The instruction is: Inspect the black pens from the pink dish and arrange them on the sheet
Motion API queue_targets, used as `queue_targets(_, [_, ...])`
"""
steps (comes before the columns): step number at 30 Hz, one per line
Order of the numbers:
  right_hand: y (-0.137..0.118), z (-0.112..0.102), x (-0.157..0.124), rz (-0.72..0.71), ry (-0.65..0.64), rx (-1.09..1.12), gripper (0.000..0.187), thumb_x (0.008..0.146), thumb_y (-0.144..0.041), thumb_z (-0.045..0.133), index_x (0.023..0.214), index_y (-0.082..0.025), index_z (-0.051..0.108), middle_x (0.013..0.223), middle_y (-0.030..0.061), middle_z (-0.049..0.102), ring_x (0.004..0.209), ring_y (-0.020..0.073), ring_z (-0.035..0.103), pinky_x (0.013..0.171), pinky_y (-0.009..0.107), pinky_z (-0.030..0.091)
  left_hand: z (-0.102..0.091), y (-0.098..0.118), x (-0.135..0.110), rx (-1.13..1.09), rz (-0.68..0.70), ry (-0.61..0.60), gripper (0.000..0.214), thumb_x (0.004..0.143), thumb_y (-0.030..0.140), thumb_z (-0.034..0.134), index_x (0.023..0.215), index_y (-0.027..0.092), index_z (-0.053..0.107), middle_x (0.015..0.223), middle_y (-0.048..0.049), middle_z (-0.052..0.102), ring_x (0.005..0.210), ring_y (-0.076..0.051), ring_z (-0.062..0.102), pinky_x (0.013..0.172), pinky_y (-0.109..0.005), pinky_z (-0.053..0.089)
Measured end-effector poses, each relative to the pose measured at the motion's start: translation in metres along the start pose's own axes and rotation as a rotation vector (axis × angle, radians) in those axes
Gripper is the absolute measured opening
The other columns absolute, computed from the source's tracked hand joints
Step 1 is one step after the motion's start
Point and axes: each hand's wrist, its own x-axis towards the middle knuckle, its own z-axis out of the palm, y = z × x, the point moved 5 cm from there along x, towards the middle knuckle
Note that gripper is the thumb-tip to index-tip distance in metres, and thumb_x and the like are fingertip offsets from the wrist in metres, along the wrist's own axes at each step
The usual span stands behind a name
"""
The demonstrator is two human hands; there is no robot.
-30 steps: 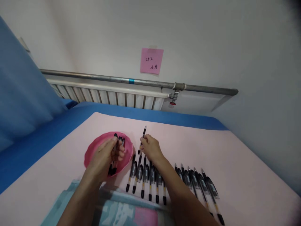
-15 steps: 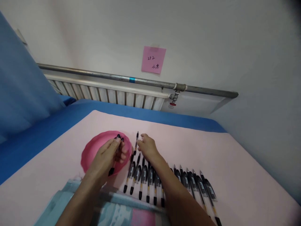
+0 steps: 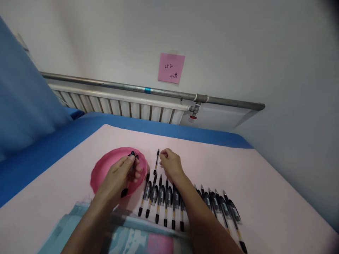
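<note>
My left hand (image 3: 120,174) is closed around a small bunch of black pens (image 3: 133,154), held over the pink scalloped dish (image 3: 102,155). A dark pen end (image 3: 124,192) sticks out below the palm. To the right of the dish, a single uncapped pen (image 3: 156,161) lies tip-away on the pink surface. My right hand (image 3: 171,163) is just right of that pen with its fingers curled in; whatever may be inside them is hidden. Nearer me, uncapped pens (image 3: 166,203) lie in a row with black caps (image 3: 161,194) beside them. My right forearm covers the row's middle.
More pens and caps (image 3: 234,211) continue the row on the right. A patterned teal cloth (image 3: 127,238) lies at the near edge. Behind the pink sheet (image 3: 212,158) are a blue edge (image 3: 190,131), a radiator (image 3: 124,107) and a pipe (image 3: 106,84). A blue curtain (image 3: 23,91) hangs left.
The single pen has shifted slightly right, away from the dish. My right hand has also moved a little right, and its fingers have curled in. My left hand keeps its hold.
</note>
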Motion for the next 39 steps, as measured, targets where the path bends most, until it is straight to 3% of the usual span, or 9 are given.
queue_targets(5, [0.006,-0.010,0.001,-0.049,-0.007,-0.051,0.022,0.075,-0.018,0.042,0.085,-0.019,0.062,0.069,0.0004,0.062,0.063,0.0134,0.056,0.057,0.023,0.041,0.002,0.001,-0.002,-0.005,0.002,-0.009,0.026,0.069,0.042,0.060,0.073,0.016,0.059,0.056,-0.0008,0.060,0.044,-0.010,0.051,0.040,-0.019,0.035])
queue_targets(13, [-0.009,0.002,-0.010,-0.283,-0.160,-0.168,0.033,0.073,-0.010,0.046,0.096,-0.024,0.065,0.082,0.0011,0.062,0.075,0.0125,0.055,0.071,0.021,0.038,0.004,0.003,-0.005,0.004,0.004,0.009,0.029,0.067,0.042,0.063,0.077,0.015,0.062,0.058,-0.0019,0.061,0.044,-0.011,0.051,0.040,-0.020,0.035])
queue_targets(17, [-0.011,0.004,-0.010,-0.337,-0.183,-0.236,0.029,0.075,-0.015,0.047,0.095,-0.023,0.066,0.083,0.0033,0.060,0.078,0.0145,0.055,0.070,0.023,0.037,0.005,0.003,-0.005,0.006,-0.006,-0.005,0.027,0.067,0.041,0.063,0.075,0.015,0.062,0.060,-0.0023,0.062,0.045,-0.010,0.051,0.041,-0.019,0.037])
queue_targets(25, [-0.016,0.008,-0.012,-0.386,-0.182,-0.323,0.027,0.080,-0.017,0.045,0.096,-0.024,0.065,0.092,0.0039,0.060,0.085,0.0153,0.055,0.073,0.023,0.037,0.006,0.001,-0.004,0.015,0.007,-0.025,0.027,0.067,0.042,0.062,0.069,0.015,0.060,0.051,-0.0011,0.058,0.042,-0.011,0.050,0.038,-0.019,0.032])
queue_targets(39, [-0.010,0.005,-0.010,-0.394,-0.133,-0.257,0.034,0.078,-0.009,0.042,0.104,-0.022,0.061,0.101,0.0020,0.061,0.091,0.0123,0.055,0.080,0.020,0.037,0.008,0.001,-0.003,0.026,0.031,-0.030,0.027,0.067,0.041,0.061,0.073,0.015,0.062,0.063,-0.0028,0.061,0.047,-0.010,0.051,0.043,-0.020,0.038])
